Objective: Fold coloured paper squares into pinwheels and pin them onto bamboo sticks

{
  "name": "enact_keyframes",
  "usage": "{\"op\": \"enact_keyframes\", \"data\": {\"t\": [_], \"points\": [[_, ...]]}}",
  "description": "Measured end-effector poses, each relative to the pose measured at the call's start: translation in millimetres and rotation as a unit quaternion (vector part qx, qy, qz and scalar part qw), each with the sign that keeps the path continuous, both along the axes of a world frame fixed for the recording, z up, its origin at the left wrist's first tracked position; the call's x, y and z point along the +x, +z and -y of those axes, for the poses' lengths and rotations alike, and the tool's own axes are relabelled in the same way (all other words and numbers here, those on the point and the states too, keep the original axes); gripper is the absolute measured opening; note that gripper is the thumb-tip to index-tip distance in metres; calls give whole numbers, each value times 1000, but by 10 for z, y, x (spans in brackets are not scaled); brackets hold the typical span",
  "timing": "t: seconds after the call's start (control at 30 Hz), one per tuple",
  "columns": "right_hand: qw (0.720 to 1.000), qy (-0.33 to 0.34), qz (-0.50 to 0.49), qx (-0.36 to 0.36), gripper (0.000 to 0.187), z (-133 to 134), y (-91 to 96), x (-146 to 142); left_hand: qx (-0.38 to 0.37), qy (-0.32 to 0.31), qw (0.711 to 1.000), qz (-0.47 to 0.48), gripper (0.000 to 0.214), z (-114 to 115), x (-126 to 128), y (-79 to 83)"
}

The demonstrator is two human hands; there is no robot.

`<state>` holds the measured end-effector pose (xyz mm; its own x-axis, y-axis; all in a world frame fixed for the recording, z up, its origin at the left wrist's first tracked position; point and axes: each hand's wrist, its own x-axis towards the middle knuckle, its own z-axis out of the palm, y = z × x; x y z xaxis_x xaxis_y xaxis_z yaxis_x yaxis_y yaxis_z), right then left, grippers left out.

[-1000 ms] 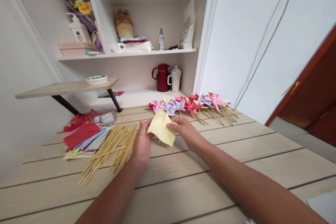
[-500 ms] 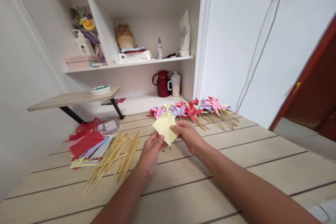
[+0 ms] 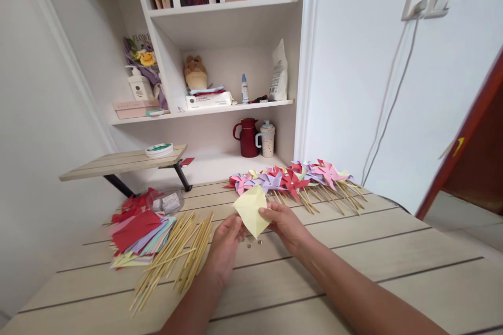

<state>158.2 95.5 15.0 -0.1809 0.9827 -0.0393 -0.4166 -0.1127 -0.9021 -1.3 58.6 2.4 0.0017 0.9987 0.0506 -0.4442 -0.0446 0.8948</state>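
Paper sheet (image 3: 250,214), pale yellow, is held up off the bench (image 3: 353,277) between the two hands, one corner pointing down towards the person. The right hand (image 3: 283,224) has its thumb laid on the near face and its fingers behind, closed in a pinch on the right edge. The left hand (image 3: 227,241) is closed to a narrow pinch at the lower left edge, thumb in front, with its other fingers partly hidden behind.

Just below the sheet, between the hands, a few small metal pieces (image 3: 260,242) lie on the bench; they are too small to make out further. Left of the left hand is a loose heap of thin wooden sticks (image 3: 167,254), some crossing others. Beyond those, farther left, a fanned stack of coloured sheets (image 3: 139,233) has red on top, near a clear plastic container (image 3: 172,203).

Past the hands, ahead and to the right, finished pinwheels (image 3: 294,182) in pink, lilac, red and yellow lie in a row, their sticks pointing back towards the right arm. Straight ahead, well beyond the hands, a dark red jug (image 3: 248,138) stands beside a pale lidded cup (image 3: 268,141).
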Motion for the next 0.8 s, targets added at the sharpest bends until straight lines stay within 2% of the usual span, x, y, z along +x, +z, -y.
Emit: {"op": "enact_keyframes", "data": {"t": [0.2,0.37,0.53,0.7,0.8], "points": [[1000,23,-15,-11,32,73,-21,-88,-25,-14,998,54,50,-35,2,-44],[1000,4,-15,-18,33,47,-58,-114,-17,-52,998,35,41,-30,-11,-31],[1000,6,-18,-21,37,4,-93,-126,-23,-38,998,47,42,-17,-5,-18],[1000,-19,-13,-10,36,-28,-69,-98,-36,-22,997,70,56,-52,-33,-33],[1000,-23,-13,0,36,-30,-50,-90,-53,-11,996,72,54,-69,-48,-37]]}}
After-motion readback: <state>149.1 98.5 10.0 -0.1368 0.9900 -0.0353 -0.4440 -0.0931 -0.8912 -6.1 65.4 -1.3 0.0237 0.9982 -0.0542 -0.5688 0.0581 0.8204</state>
